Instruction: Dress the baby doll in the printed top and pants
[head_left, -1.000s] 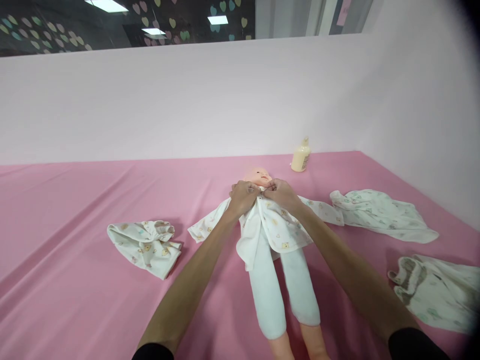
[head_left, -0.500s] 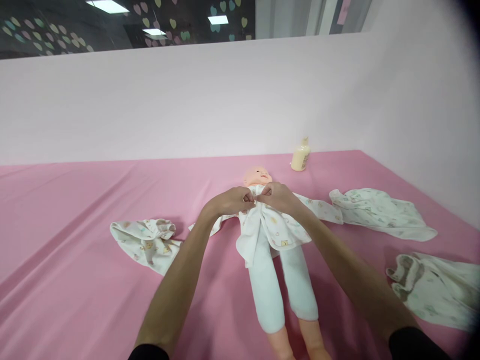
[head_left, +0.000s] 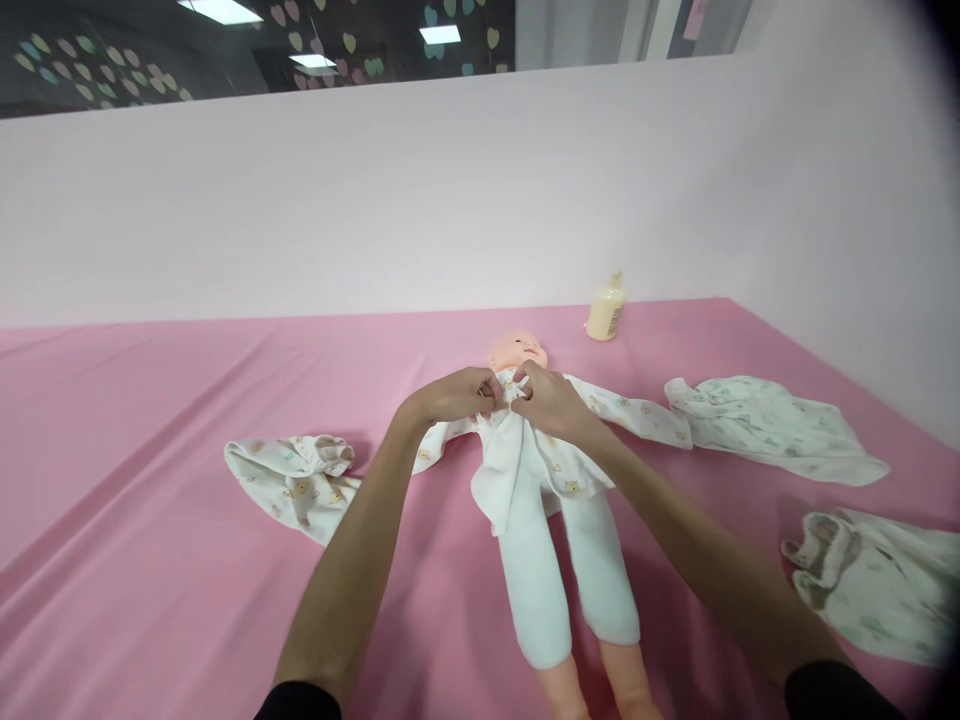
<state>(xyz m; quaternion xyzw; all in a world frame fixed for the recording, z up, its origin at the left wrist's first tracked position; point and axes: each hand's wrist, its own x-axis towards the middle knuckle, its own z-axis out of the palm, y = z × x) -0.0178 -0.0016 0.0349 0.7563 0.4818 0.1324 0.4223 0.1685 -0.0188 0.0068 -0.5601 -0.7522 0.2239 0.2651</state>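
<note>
Since a second ago, both hands have come down from the doll's neck to its chest. The left hand (head_left: 475,393) and right hand (head_left: 551,402) meet the front of the printed jacket (head_left: 564,466) on the doll (head_left: 531,540), fingers curled; whether they pinch cloth I cannot tell. The doll lies face-up on a pink sheet (head_left: 150,480). Left of it sits a folded garment (head_left: 296,490); right of it, a printed cloth (head_left: 772,428) and a crumpled garment (head_left: 877,580). Beyond its head, rightward, stands a pump bottle (head_left: 604,316), its dark print too small to read.
</note>
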